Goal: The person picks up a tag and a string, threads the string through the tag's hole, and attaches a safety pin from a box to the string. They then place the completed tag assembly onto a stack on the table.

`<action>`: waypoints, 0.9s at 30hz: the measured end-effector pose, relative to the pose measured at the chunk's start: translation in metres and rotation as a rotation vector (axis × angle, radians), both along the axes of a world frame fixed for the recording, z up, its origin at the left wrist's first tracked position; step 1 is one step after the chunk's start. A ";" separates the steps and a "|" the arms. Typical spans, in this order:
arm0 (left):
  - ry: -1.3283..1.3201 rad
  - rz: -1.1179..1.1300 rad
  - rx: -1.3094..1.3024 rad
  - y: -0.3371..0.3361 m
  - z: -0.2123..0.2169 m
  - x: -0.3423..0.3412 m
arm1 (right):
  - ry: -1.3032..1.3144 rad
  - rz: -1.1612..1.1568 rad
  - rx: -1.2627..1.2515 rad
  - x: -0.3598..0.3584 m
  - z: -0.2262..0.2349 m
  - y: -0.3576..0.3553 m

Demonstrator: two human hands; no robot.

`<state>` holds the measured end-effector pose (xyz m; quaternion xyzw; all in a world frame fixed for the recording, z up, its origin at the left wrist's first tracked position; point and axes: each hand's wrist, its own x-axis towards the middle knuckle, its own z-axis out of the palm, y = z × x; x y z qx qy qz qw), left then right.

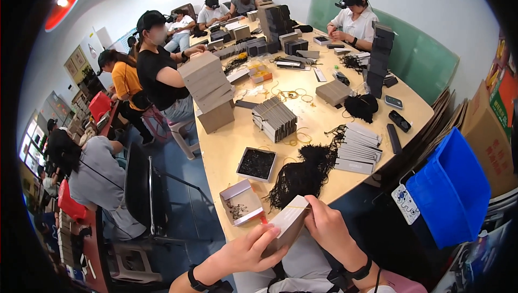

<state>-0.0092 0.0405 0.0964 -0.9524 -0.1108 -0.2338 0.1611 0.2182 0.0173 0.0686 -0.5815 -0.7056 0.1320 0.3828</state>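
Card bundle (287, 222): at the bottom centre of the frame, tilted, held just off the near table edge.
Left hand (258, 247): closed on the bundle's lower left part.
Right hand (326, 229): clamped on the upper right side, near the top end.
Rubber band (297, 207): yellow, across the top end; best seated flat and square, without a twist.
Card edges: best squared with even pressure from both hands, never squeezed enough to bow.
Black cords (302, 177): heaped just beyond the bundle; best kept from snagging under the band.
Bundle print: faint marks, too small to read.
Brown carton (488, 150): right edge of the frame, reddish characters on the side.
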 end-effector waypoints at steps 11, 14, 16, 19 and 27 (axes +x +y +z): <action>-0.081 -0.080 -0.081 -0.006 -0.003 -0.016 | 0.239 0.181 -0.250 0.025 -0.004 0.004; -0.159 -0.114 -0.212 -0.007 -0.002 -0.022 | 0.456 0.363 -0.489 0.034 -0.006 0.006; -0.197 -0.108 -0.294 -0.009 -0.002 -0.025 | 0.567 0.453 -0.563 0.035 -0.012 0.008; -0.212 -0.097 -0.320 -0.010 -0.004 -0.026 | 0.813 0.479 -0.723 0.032 -0.015 0.010; -0.015 -0.121 -0.101 -0.018 -0.006 -0.040 | 0.954 0.563 -0.705 0.038 -0.026 0.005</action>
